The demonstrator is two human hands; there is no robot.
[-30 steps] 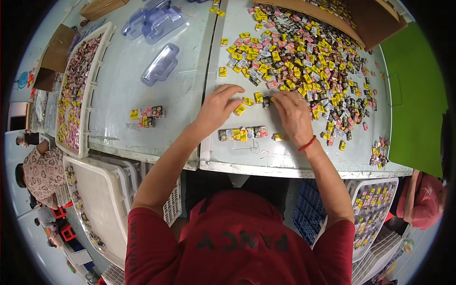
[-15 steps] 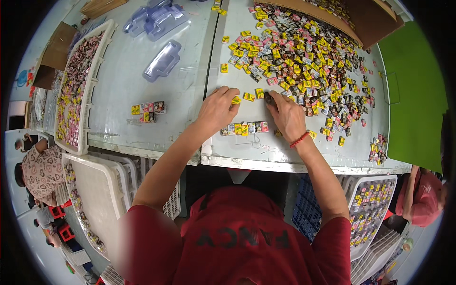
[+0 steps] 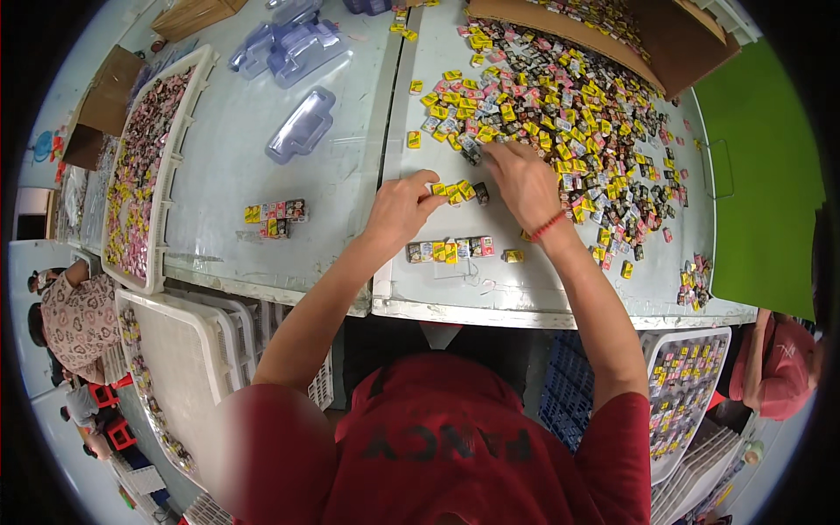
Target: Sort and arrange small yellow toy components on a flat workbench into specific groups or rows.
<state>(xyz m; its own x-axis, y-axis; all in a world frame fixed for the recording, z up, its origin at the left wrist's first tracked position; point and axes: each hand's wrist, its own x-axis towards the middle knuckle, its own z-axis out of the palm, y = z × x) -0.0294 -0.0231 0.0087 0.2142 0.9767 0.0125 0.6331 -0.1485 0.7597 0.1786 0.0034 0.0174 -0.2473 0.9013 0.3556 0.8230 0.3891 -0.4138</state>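
My left hand (image 3: 401, 213) pinches a small yellow box (image 3: 439, 189) between thumb and fingers, at the left end of a short row. More yellow boxes (image 3: 458, 192) and one dark box (image 3: 481, 193) continue that row to the right. My right hand (image 3: 527, 185), with a red bracelet, is bent over the near-left edge of a heap of small boxes (image 3: 569, 131). Its fingertips are beside dark boxes (image 3: 471, 150); what they hold, if anything, is hidden. Closer to me lies a joined row of mixed boxes (image 3: 451, 251), with a loose yellow box (image 3: 514, 255) beside it.
On the left table lie clear plastic trays (image 3: 302, 124) and a small box cluster (image 3: 276, 216). A white crate (image 3: 164, 197) full of boxes stands further left. An open cardboard carton (image 3: 678, 48) sits at the back right. Stacked crates (image 3: 188, 341) are below the table edge.
My right hand has left the dark box at the row's right end and moved up to the heap. The row's boxes now sit closer together. My left hand stays at the left end.
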